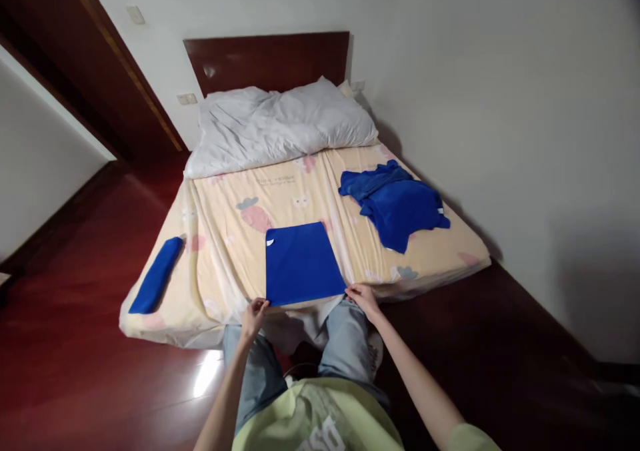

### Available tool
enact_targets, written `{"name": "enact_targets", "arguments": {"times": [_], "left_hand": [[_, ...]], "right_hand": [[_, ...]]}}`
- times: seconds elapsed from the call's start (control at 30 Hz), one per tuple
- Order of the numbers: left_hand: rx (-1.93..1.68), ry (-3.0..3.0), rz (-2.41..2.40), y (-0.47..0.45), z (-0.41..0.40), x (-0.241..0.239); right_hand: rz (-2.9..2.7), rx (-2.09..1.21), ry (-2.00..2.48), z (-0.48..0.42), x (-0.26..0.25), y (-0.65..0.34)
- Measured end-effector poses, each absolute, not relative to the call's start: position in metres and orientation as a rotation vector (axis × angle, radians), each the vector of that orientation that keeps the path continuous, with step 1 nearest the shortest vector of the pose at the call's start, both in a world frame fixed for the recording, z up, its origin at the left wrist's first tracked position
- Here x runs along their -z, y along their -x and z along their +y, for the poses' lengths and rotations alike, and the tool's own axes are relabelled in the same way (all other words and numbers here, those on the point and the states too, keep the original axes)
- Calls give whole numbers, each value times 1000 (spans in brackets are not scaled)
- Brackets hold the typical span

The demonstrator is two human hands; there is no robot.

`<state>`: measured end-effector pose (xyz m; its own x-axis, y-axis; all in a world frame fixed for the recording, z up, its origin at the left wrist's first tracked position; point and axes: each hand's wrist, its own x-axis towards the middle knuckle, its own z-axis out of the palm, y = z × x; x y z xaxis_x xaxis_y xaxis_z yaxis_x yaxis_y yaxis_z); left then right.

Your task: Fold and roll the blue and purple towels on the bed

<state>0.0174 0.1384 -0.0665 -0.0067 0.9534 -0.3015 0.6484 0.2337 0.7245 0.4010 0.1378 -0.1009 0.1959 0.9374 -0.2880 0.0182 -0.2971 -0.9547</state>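
Note:
A blue cloth [304,264] lies spread flat near the front edge of the bed, with a small white tag at its far left corner. My left hand [255,316] pinches its near left corner. At the near right corner, my right hand [364,299] has its fingers closed on the same cloth. To the left rests a folded or rolled blue cloth [157,275], long and narrow. A loose heap of blue cloths [400,201] lies crumpled on the right side of the bed.
The bed [225,231] has a pale sheet with carrot prints and a few wrinkles. A bunched white quilt [285,121] lies before the dark headboard [270,61]. A wall [525,137] runs along the right side; reddish floor [65,291] extends to the left.

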Motion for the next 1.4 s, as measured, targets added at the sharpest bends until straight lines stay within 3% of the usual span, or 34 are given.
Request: {"name": "enact_targets", "arguments": {"times": [0.17, 0.4, 0.57, 0.67, 0.87, 1.13, 1.4], "left_hand": [[-625, -1452, 1730, -12, 126, 82], [-374, -1601, 1574, 11, 152, 57], [-576, -1724, 1719, 22, 256, 39], [-665, -1813, 1691, 7, 337, 39], [-449, -2029, 1628, -20, 430, 68], [-377, -2199, 1537, -12, 440, 89], [-443, -2209, 1553, -15, 449, 96]], "right_hand": [[-966, -1327, 1482, 131, 103, -401], [-1150, -1334, 1574, 140, 101, -420], [-1385, -801, 1625, 218, 66, -423], [-1563, -671, 1549, 295, 55, -405], [-1893, -531, 1593, 398, 91, -380], [-1973, -575, 1514, 420, 119, -396], [-1819, -500, 1745, 433, 123, -385]]}}
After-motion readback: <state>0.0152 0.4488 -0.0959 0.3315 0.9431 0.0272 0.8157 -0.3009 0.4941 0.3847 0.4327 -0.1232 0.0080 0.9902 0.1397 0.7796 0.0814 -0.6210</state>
